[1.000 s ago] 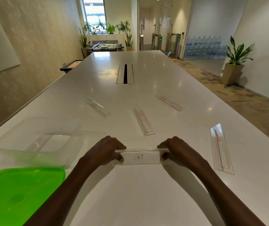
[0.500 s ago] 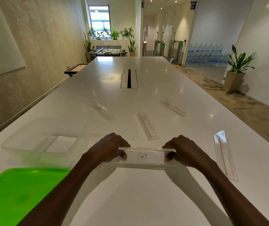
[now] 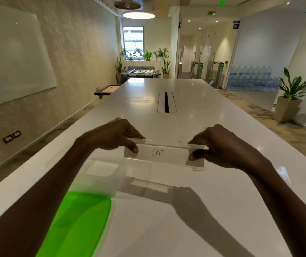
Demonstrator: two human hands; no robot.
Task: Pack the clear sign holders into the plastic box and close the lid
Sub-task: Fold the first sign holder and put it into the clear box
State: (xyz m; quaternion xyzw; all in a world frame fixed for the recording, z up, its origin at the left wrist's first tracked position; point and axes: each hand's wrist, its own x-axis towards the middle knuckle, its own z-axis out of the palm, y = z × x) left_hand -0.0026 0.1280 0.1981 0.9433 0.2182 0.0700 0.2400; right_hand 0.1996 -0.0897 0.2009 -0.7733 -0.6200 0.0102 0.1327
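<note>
Above the near part of the long white table [image 3: 194, 101] I hold one clear sign holder [image 3: 164, 154] up off the surface, level, its long side running left to right. It carries a white card with the word CAT handwritten on it, facing me. My left hand [image 3: 114, 135] grasps its left end, thumb pressed on the near face and the other fingers curled over the top edge and behind. My right hand [image 3: 222, 147] grasps the right end in the same way, thumb tip on the near face, fingers wrapped over the top. Both arms reach forward from the bottom corners of the view.

Below and to the left of the holder sits the clear plastic box [image 3: 100, 175], open, on the table; it is blurred and partly hidden by my left forearm, so I cannot tell what lies inside it. Just nearer than the box the green lid [image 3: 78, 227] lies flat on the table, off the box, at the near left. The shadow of my hands and the holder falls on the table, near and to the right of the box.

Farther along the table a dark cable slot [image 3: 166, 102] runs down the middle. Off to the right stands a potted plant [image 3: 291, 93] on the floor, and on the left wall hangs a whiteboard [image 3: 13, 56].
</note>
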